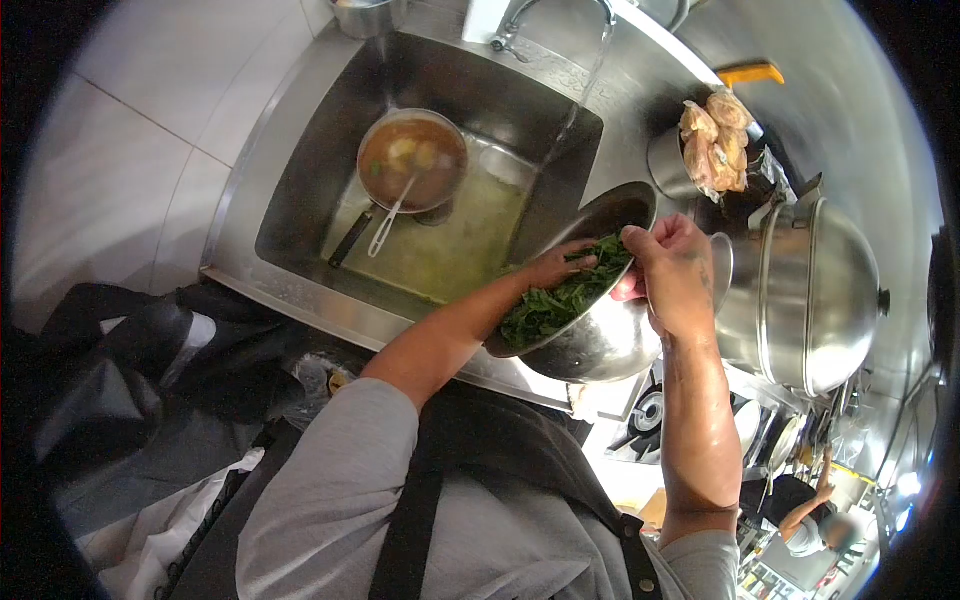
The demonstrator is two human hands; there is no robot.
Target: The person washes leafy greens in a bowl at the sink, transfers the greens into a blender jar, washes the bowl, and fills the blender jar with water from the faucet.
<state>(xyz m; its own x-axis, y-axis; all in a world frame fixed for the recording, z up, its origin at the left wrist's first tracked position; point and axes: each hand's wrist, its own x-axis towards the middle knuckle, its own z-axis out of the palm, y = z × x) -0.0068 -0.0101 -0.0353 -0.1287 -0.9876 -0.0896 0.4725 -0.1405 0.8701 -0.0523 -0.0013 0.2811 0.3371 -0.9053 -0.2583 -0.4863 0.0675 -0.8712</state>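
A metal bowl (500,347) of chopped green leaves (556,307) is tilted over the right front edge of the sink. My right hand (680,275) is closed on its rim, thumb on top and fingers underneath. Inside the bowl, my left hand (560,265) reaches in among the leaves. Its visible fingers are stretched out against them; some fingertips are hidden by greens. Below the bowl sits another shiny rounded metal vessel (590,350), partly covered.
In the sink (330,110) stands a pan (380,190) of brown liquid with a slotted-handled utensil (383,232). A thin stream falls from the faucet (560,5). Raw chicken pieces (715,145) fill a pot at right, near a large lidded pot (790,290). Another person (805,525) stands far right.
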